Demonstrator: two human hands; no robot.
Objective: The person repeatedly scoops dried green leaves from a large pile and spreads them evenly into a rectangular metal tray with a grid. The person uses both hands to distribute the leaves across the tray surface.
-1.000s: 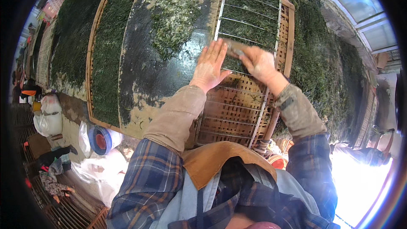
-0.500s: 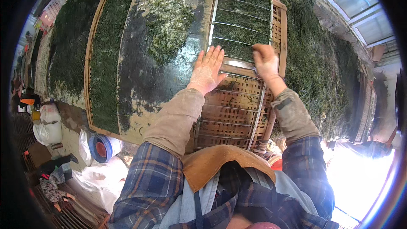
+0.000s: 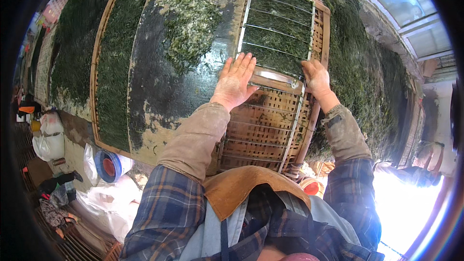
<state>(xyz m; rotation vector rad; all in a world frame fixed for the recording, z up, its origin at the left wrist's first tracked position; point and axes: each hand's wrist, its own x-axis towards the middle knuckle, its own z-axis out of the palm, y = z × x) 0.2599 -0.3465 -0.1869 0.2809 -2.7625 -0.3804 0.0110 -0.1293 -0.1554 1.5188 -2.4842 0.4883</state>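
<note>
My left hand (image 3: 234, 79) lies with fingers extended across the left rail of a metal grid frame (image 3: 251, 5), beside a flat silver blade (image 3: 274, 78). My right hand (image 3: 315, 79) is closed at the right rail, by the blade's end; what its fingers hold is unclear. The grid's upper part holds chopped dark green seaweed (image 3: 278, 19); its lower part shows bare woven bamboo mat (image 3: 261, 130). Left of it, a worn dark board (image 3: 164, 96) carries a heap of loose green-and-white flakes (image 3: 191, 21).
Seaweed-covered trays (image 3: 113, 67) and mats (image 3: 353, 77) flank the work. Below left are a blue bucket (image 3: 112, 164), white sacks (image 3: 111, 203) and another person (image 3: 55, 210). An orange bucket (image 3: 310, 187) is behind my right forearm. A window (image 3: 401, 5) is upper right.
Both hands moved a little down the grid over the last second. The silver blade shows more plainly between them, and my right hand has shifted right to the frame's right rail.
</note>
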